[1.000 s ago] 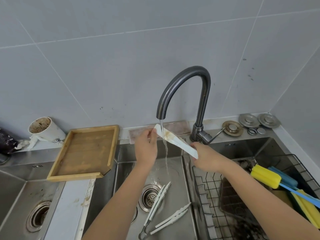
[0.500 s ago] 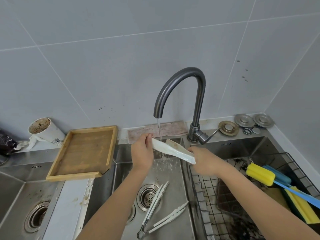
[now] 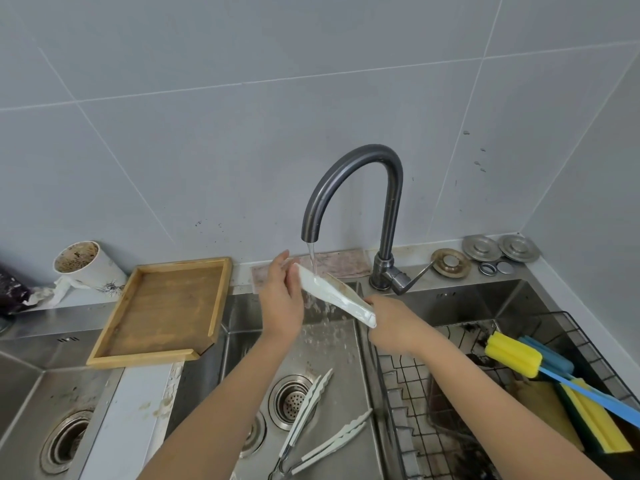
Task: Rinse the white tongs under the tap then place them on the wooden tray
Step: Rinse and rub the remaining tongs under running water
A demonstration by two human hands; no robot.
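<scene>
Tongs sat under tap stream, over sink. Left hand held far end, right hand gripped near end. Rinse step underway. Next: carry left onto empty wooden tray.

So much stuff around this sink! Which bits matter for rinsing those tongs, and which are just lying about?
Part of the job:
- white tongs, held by left hand and right hand
- tap, running
- wooden tray

Just lying about:
- two other tongs in the sink
- yellow sponge brush
- dirty cup
- metal drain covers
</scene>
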